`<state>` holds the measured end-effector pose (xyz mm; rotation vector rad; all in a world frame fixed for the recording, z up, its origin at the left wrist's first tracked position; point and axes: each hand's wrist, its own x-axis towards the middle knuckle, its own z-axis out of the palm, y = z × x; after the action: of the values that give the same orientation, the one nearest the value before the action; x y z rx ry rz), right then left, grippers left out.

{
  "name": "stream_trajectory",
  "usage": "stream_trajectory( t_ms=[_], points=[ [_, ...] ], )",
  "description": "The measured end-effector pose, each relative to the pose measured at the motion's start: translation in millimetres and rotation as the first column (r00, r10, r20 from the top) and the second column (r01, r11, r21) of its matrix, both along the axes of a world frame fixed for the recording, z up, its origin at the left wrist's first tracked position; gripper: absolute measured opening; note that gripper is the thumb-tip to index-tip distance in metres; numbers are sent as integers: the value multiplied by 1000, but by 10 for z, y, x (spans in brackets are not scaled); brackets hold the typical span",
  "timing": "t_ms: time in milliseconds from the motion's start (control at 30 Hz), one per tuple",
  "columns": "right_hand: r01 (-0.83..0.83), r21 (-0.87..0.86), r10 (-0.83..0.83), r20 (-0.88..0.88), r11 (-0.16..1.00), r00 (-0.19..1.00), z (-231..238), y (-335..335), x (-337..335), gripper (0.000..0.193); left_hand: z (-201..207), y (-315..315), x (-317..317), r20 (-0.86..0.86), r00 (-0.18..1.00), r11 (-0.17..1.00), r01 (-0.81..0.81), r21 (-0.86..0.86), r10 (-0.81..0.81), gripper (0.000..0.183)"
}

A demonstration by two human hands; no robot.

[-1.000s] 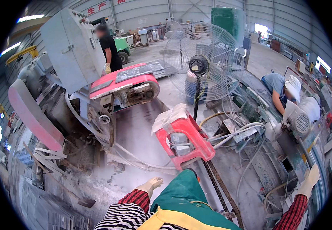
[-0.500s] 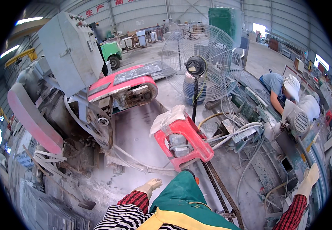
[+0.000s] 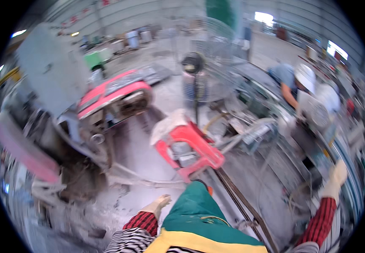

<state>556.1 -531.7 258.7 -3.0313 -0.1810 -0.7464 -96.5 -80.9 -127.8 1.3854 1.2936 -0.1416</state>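
My left hand [image 3: 160,204], in a pale rubber glove, hangs beside my green apron [image 3: 195,211] over the dusty floor. Its fingers are loosely extended, and I see nothing in them. On the right, my gloved right hand [image 3: 337,175] reaches out to the long blue-grey rail [image 3: 348,162] of a machine. Its fingers look stretched along the rail's edge; blur hides whether they touch it. In front of my leg, a red plastic stool [image 3: 199,145] lies tilted, with a pale cloth [image 3: 167,128] draped over its top.
A large wire fan [image 3: 193,63] stands past the stool. On the left are a grey cabinet [image 3: 49,69] and a machine with a pink belt guard [image 3: 26,145]. At right, a person in a white hat [image 3: 305,78] bends over machinery. A chain [image 3: 241,202] and hoses cross the floor.
My view has swung, shifting the surroundings leftward and slightly up, with blur. My left hand stays by my side and my right hand stays by the rail.
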Motion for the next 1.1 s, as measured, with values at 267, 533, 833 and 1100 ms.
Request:
stream_trajectory(
  t_ms=[267, 533, 833, 1100],
  points=[
    [31, -18, -31, 26, 999, 999, 154, 154, -56, 17, 82, -36, -192, 30, 985, 979, -162, -127, 167, 52],
    [-5, -34, 8, 94, 999, 996, 27, 83, -34, 12, 273, 58, -202, 42, 989, 984, -136, -119, 142, 53],
    [-37, -69, 48, 173, 997, 984, -15, 37, 51, 11, 500, -36, -192, 148, 985, 992, -73, -105, 88, 63],
    [-19, -52, 29, 201, 998, 979, 18, 63, 20, 15, 647, -88, -167, 141, 988, 994, -42, -96, 55, 63]
  ],
)
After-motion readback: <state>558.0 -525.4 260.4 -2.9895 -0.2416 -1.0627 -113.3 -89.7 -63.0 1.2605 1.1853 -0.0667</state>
